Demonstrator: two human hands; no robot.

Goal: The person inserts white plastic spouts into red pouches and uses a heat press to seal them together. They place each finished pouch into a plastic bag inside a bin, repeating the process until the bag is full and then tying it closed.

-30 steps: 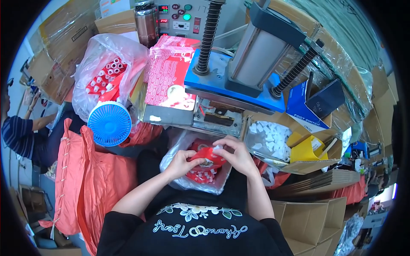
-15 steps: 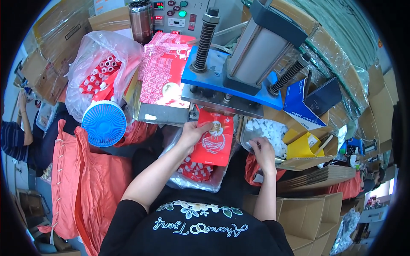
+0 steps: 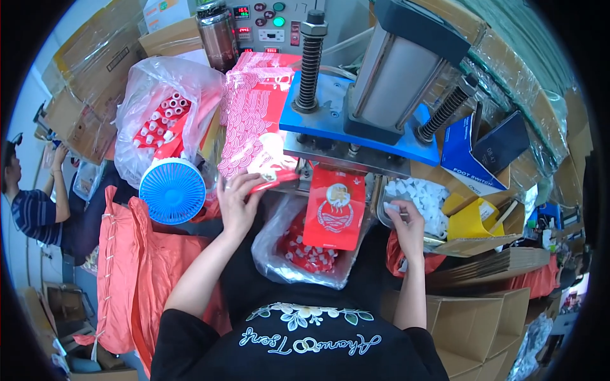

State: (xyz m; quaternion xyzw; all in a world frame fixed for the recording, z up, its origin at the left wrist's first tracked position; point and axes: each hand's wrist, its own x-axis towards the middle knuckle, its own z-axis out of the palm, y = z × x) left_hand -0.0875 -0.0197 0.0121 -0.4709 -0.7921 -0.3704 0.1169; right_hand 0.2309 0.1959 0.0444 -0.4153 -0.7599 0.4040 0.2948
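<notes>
A red flat pouch (image 3: 335,216) with white print hangs under the press plate, above a plastic-lined bin (image 3: 273,254) of red pouches with white spouts. My left hand (image 3: 238,206) is at the near edge of a stack of red and pink patterned pouches (image 3: 251,120). Its fingers and thumb hold a raised red pouch edge (image 3: 276,183). At the left rim of a clear tray of small white plastic pieces (image 3: 419,200), my right hand (image 3: 408,228) pinches a whitish piece (image 3: 392,207) between thumb and fingers.
A press with a blue plate (image 3: 362,130) and springs stands ahead. Left are a blue fan (image 3: 171,190), a clear bag of spouted pouches (image 3: 152,82) and a red sack (image 3: 140,267). Cardboard boxes (image 3: 470,324) sit right. Another person (image 3: 38,209) works far left.
My left hand has let go of the pouch under the press and moved left to the pouch stack. That pouch stays hanging. My right hand remains at the tray; the whole view has shifted slightly.
</notes>
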